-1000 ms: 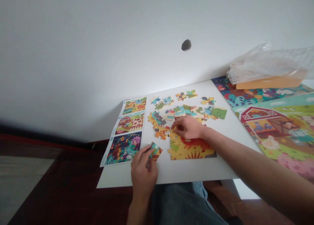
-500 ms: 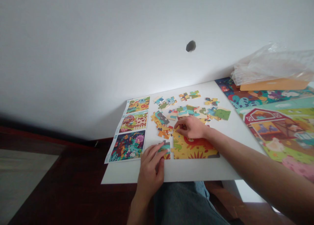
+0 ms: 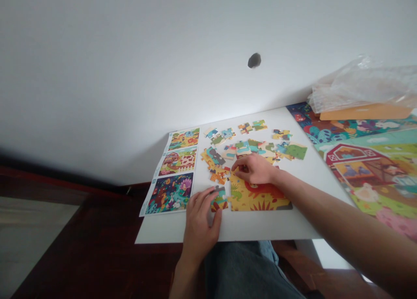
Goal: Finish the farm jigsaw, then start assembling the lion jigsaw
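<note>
Near the table's front edge, my left hand [image 3: 201, 218] rests with its fingers apart, its fingertips at the left side of a teal and yellow puzzle piece [image 3: 220, 200]. A narrow gap parts that piece from the joined yellow puzzle section [image 3: 257, 199] with a green lizard and a red shape. My right hand [image 3: 252, 168] is over the top of this section, thumb and forefinger curled close together; what they hold, if anything, is too small to make out. An orange spotted piece [image 3: 219, 176] lies just left of its fingertips. Loose pieces [image 3: 243, 148] lie beyond the hand.
A sheet with three pictures [image 3: 177, 160] lies on the left of the white table [image 3: 176, 230]. At the right are a large farm picture [image 3: 368, 168], an orange tray [image 3: 365, 112] and clear plastic bags [image 3: 361, 86]. A wall rises behind.
The fingers of my left hand have spread and drawn back to the left, uncovering more of the teal and yellow piece. My right hand has hardly moved.
</note>
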The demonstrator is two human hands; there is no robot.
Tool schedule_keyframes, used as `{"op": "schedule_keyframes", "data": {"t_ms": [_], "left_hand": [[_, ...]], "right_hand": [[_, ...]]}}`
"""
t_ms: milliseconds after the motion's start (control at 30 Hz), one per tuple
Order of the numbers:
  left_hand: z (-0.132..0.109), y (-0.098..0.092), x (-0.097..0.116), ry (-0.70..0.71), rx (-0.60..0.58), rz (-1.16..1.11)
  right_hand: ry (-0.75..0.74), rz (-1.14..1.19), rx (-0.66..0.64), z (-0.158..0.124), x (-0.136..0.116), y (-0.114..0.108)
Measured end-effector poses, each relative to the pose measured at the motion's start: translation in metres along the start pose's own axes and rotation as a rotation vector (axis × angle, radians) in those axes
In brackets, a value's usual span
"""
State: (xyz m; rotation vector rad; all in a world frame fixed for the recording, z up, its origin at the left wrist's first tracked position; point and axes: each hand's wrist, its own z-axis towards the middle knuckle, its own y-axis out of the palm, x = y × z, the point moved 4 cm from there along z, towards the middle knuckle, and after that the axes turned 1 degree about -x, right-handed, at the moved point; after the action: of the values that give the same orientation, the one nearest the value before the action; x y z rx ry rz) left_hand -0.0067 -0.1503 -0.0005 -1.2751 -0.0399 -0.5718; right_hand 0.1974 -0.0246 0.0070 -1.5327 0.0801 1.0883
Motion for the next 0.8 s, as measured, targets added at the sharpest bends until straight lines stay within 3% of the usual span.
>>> {"op": "schedule_keyframes", "data": {"t_ms": [300,600,800], "left_hand": [[-0.0047,0.0078,-0.0097,-0.135,0.239,0.119],[-0.0043,0.0021,-0.0047,-0.072,0.115,0.054],[-0.006,0.005,-0.0075,-0.1,0.113,0.037]], "right_hand": [[-0.003,-0.021,0.002,0.0002,0.001,0.0004],[-0.001,-0.018,-0.002,0.0003,0.0005,-0.0001],[-0.001,-0.018,-0.008,0.0006,0.001,0.0]]}}
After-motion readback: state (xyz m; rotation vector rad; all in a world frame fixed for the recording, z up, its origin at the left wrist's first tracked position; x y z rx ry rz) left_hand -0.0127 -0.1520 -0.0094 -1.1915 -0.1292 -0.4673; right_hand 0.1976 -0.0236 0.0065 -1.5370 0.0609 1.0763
